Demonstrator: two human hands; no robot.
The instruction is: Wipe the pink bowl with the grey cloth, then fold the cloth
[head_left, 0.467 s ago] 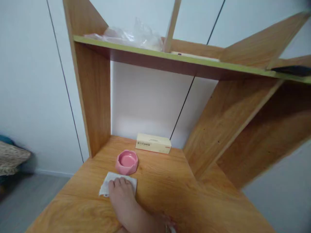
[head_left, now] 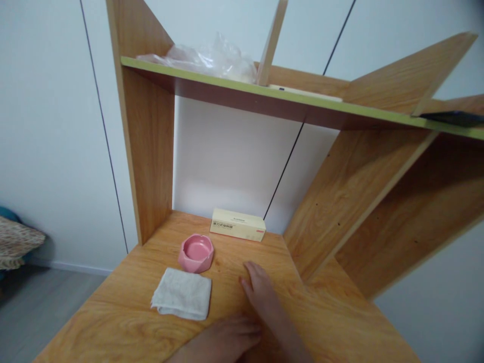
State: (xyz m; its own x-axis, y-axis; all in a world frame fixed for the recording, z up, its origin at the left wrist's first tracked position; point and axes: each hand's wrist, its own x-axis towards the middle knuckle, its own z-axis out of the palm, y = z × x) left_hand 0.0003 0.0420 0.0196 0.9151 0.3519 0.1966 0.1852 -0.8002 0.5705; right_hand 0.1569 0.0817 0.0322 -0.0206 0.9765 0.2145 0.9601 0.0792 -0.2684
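Observation:
My right hand (head_left: 261, 290) is above or on the wooden desktop, to the right of the cloth, with its thumb and fingers apart and nothing in them. At the bottom edge my left hand (head_left: 230, 337) reaches in, slightly blurred, fingers stretched out to the right and holding nothing visible. A folded white cloth (head_left: 183, 294) lies flat on the desk, left of both hands. Just behind it sits a pink faceted ashtray-like dish (head_left: 196, 253), its hollow facing up.
A cream cardboard box (head_left: 238, 225) stands against the back wall. A shelf (head_left: 287, 103) runs above the desk (head_left: 124, 302), bearing a crumpled clear plastic bag (head_left: 212, 61) and a dark flat object (head_left: 454, 118). Wooden side panels (head_left: 151, 161) flank the desk space.
My right hand has let go of the white cloth and moved right. My left hand has come further into view at the bottom. The cloth stays beside the dish.

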